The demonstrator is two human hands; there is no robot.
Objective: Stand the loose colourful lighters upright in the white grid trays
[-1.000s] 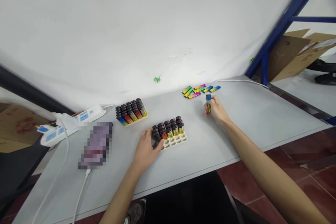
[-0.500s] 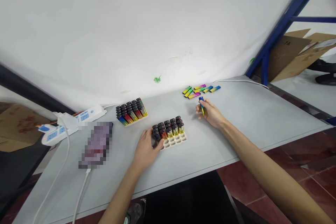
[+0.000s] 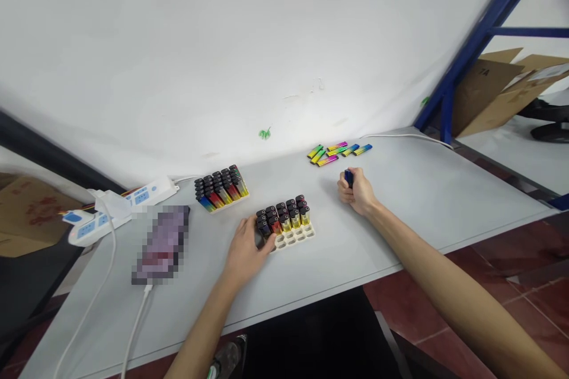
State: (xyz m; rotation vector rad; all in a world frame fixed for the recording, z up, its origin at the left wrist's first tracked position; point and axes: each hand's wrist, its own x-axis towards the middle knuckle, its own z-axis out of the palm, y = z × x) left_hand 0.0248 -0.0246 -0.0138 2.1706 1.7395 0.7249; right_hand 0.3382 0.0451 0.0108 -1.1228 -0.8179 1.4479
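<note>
My left hand grips the left end of a cream tray, thumb at the front and fingers behind. Several black-topped lighters stand in its back rows; the front holes are bare. To the right, my right hand is closed around a blue lighter, held upright over the table with its top end showing. Further back by the wall lie several shiny multicoloured sleeves or lighters. A second tray, at the left, is filled with black-topped lighters.
A blurred purple phone-like object with a white cable lies at the left of the table. Behind it is a white power strip. Cardboard boxes and a blue metal frame stand at the right.
My right hand has closed more fully around the blue lighter and moved slightly right, so less of the lighter shows. My left hand stays on the tray.
</note>
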